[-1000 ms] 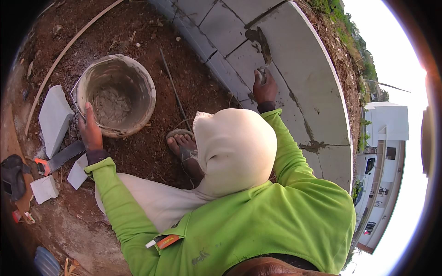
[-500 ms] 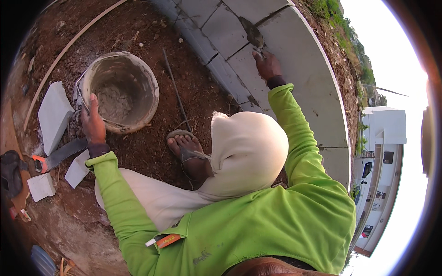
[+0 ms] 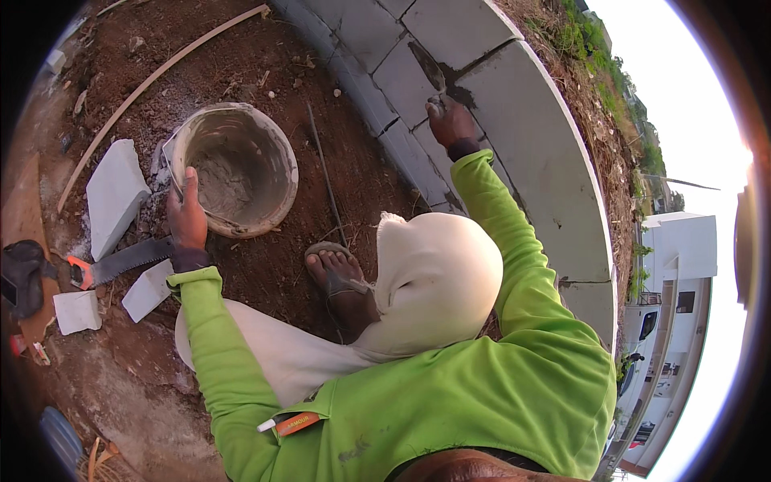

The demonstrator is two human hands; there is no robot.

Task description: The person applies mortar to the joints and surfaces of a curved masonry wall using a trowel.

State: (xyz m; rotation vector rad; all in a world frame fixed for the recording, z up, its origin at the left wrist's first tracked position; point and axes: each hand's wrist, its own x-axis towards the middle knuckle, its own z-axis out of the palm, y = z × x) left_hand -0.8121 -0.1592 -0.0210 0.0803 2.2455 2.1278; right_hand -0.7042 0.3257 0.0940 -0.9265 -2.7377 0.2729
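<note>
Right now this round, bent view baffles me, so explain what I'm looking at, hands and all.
There is no machine here: a person in a green top works with two bare hands. A wide fisheye camera worn on the head looks down, which is why straight edges curve. The left hand is at the rim of a bucket with grey paste inside. The right hand holds a trowel at a wall of pale blocks. On the ground lie a saw and pale block pieces.
</note>
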